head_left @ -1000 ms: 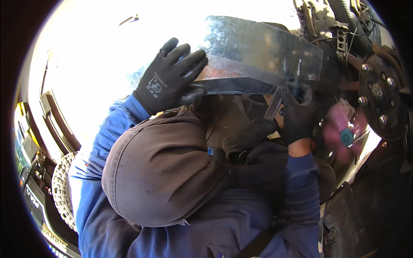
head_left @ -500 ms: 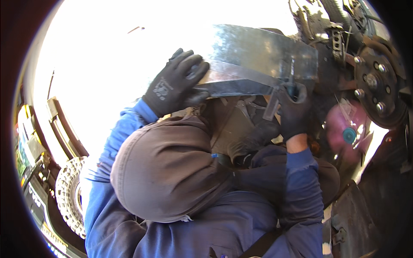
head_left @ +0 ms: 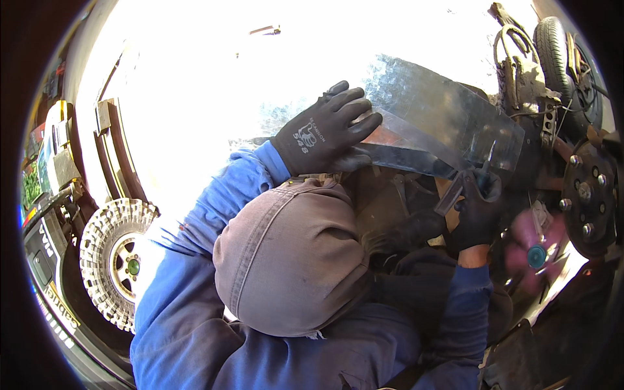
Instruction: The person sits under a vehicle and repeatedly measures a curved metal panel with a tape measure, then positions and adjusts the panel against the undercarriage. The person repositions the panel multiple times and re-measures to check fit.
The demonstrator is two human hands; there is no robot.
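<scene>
A shiny sheet of metal [head_left: 442, 97] lies tilted in front of me, above my knees. My left hand [head_left: 325, 127], in a black glove, is closed on its near left edge, fingers on top and thumb below. A flat metal bevel-like tool [head_left: 450, 197] lies across the sheet, its slotted end sticking out over the near edge. My right hand [head_left: 478, 211], also gloved, is closed around a thin pen-like marking tool [head_left: 492, 156] at the sheet's right end. The marking tool's lower part is hidden by the glove. A bent knee [head_left: 292, 260] in worn brown cloth covers the middle.
To the right stand a wheel hub [head_left: 585, 190] with studs and a tyre [head_left: 552, 55]. Below the hub is a pink container [head_left: 530, 231] with a teal cap. A vehicle with a chunky tyre [head_left: 110, 260] stands at the left. A small object [head_left: 265, 30] lies on the bright ground.
The view has shifted, so the sheet, both hands and the hub sit farther right and lower in the picture. Both hands keep their holds on the sheet and marking tool.
</scene>
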